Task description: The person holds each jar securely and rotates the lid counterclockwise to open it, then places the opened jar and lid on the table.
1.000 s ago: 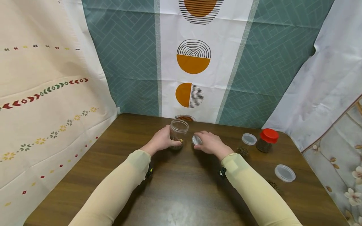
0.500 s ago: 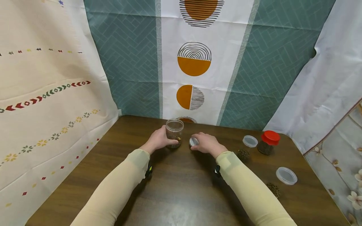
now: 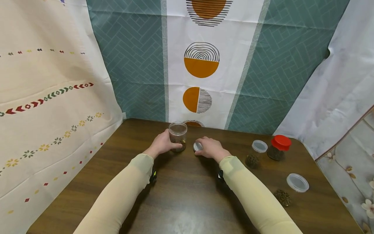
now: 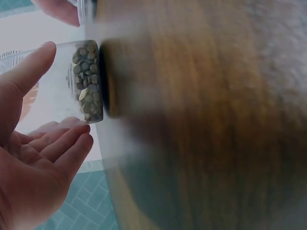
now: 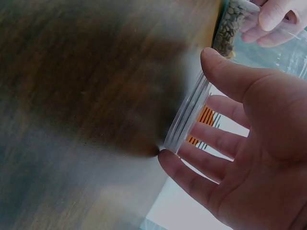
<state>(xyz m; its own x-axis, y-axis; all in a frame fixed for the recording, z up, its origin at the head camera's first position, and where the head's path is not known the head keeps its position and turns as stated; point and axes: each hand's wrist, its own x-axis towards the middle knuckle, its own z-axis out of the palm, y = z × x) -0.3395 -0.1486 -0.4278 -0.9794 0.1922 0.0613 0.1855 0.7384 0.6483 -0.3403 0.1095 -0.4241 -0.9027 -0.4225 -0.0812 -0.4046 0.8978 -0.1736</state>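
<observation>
A clear plastic jar (image 3: 178,132) with a threaded, uncovered rim stands upright near the back middle of the table. Small brown bean-like pieces (image 4: 86,76) and a yellowish one lie in its bottom. My left hand (image 3: 161,143) holds the jar from its left side, thumb at the front and fingers behind. To the right of the jar, my right hand (image 3: 210,148) has thumb and fingertips at the edge of a clear round lid (image 5: 187,115). That lid lies low at the tabletop, apart from the jar.
On the right of the wooden table (image 3: 187,201) stands a red-lidded jar (image 3: 281,143) with dark contents. Beside it is a clear-lidded jar (image 3: 259,146), and nearer the front another clear-lidded jar (image 3: 297,182); both hold brown pieces. A patterned curtain (image 3: 140,65) hangs behind the back edge.
My left hand and the jar have shifted a little to the left. The right hand and the lid have also moved slightly left. Both holds look the same.
</observation>
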